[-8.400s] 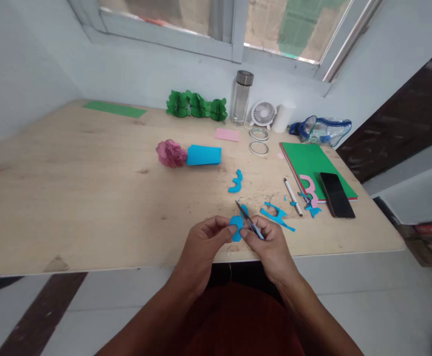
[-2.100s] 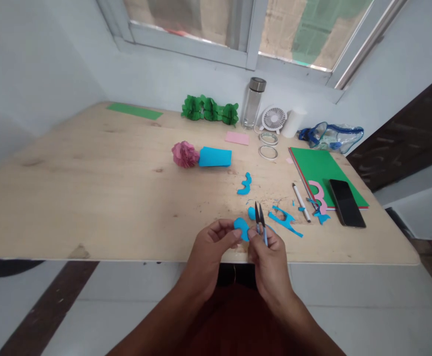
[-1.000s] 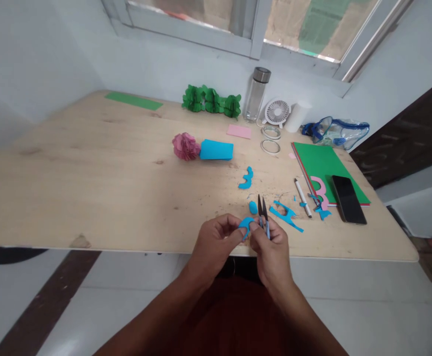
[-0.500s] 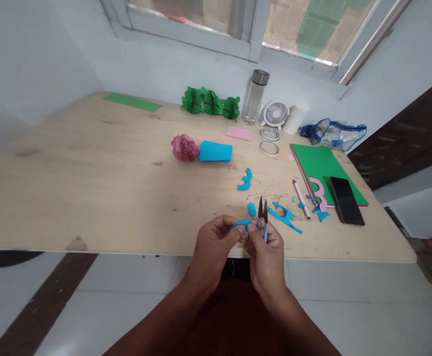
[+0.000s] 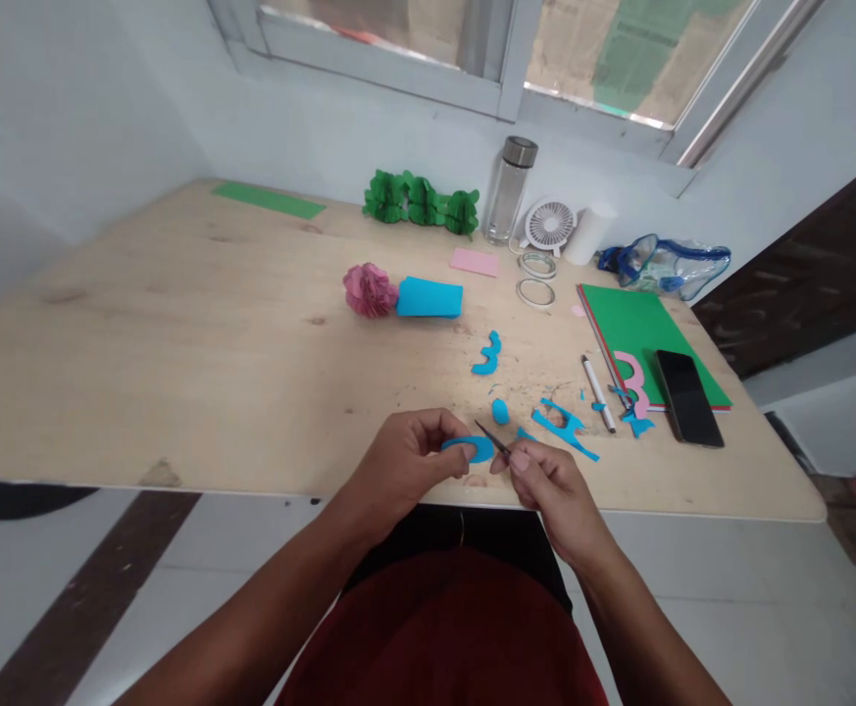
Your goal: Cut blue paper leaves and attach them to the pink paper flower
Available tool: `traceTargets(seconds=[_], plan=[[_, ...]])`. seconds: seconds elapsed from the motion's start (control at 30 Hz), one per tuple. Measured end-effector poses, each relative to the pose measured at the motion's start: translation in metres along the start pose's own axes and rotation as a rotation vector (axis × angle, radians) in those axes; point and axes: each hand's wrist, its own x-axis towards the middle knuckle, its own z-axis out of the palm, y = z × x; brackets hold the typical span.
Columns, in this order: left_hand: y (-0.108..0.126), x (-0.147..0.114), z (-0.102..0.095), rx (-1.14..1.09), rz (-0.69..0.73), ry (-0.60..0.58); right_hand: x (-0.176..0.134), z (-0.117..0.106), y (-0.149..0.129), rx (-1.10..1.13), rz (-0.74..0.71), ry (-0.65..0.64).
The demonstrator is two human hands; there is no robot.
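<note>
Over the table's front edge, my left hand point(image 5: 428, 446) pinches a blue paper piece point(image 5: 480, 449) between thumb and fingers. My right hand point(image 5: 549, 480) is closed around small scissors point(image 5: 493, 438), whose dark blades point up and left, close to the paper's right end. The scissor handles are mostly hidden in the hand. Just beyond the blades lies a small round blue scrap point(image 5: 499, 411). Farther back is a wavy blue cutout point(image 5: 487, 354), and to the right a blue offcut with holes point(image 5: 566, 428).
A folded blue paper point(image 5: 429, 297) and pink paper flower point(image 5: 370, 290) lie mid-table. Behind stand green paper puffs point(image 5: 420, 201), a glass bottle point(image 5: 510, 191) and a small fan point(image 5: 549, 226). On the right are a white pen point(image 5: 599, 394), green sheets point(image 5: 637, 328) and a phone point(image 5: 688, 397).
My hands have moved apart. The scissors, earlier upright with blades parted, now tilt left toward the blue paper. A blue strip has come into view beside my right hand.
</note>
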Motion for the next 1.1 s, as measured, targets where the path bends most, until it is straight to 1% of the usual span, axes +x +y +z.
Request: traceTargets(seconds=[0.37, 0.57, 0.73, 0.97, 1.1], plan=[[0.0049, 0.0024, 0.0003, 0.008, -0.028, -0.022, -0.0013, -0.002, -0.0034, 0.001, 0.017, -0.024], [0.0056, 0.0032, -0.0031, 0.046, -0.023, -0.063, -0.0006, -0.0019, -0.0039, -0.014, 0.015, -0.034], [0.0076, 0.0019, -0.0056, 0.088, -0.043, -0.072, -0.0017, -0.0016, -0.0041, -0.024, 0.03, -0.051], [0.0085, 0.0022, -0.0091, 0.145, -0.037, -0.101, -0.0019, 0.0002, -0.0051, -0.053, 0.062, 0.005], [0.0105, 0.0018, -0.0075, 0.126, -0.038, -0.102, -0.0004, 0.0024, -0.0019, 0.066, 0.08, 0.065]])
